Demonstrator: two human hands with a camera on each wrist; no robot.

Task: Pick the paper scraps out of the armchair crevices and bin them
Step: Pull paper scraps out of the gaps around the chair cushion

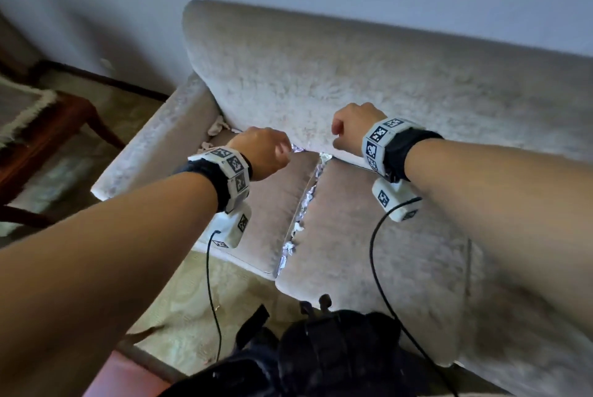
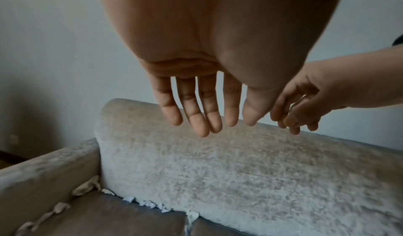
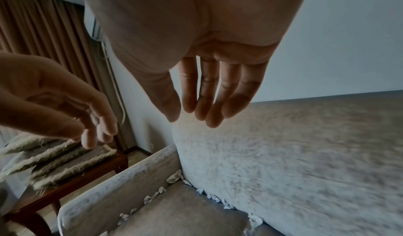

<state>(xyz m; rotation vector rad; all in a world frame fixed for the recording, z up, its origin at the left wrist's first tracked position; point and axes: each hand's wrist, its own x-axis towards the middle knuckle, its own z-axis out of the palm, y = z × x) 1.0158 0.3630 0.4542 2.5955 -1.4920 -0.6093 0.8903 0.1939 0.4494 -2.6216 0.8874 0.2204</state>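
While both hands hover above the seat of the pale grey, plush-covered armchair [image 1: 369, 82], neither holds anything: the left hand [image 1: 263, 151] hangs with fingers straight and slightly spread, and the right hand [image 1: 354, 127] hangs with fingers loose and close together, the two near each other but not touching. Small crumpled white paper scraps [image 1: 300, 213] sit wedged along the crevice between the two seat cushions, more [image 2: 150, 203] line the seam where the seat meets the backrest, and others [image 3: 152, 195] are tucked beside the left armrest. I judge them very light, soft and easily torn, so a gentle fingertip pinch on whatever part pokes above the seam should lift them; deeper pieces may need the cushions parted. No bin shows in any view, so I cannot tell where it stands or what it holds.
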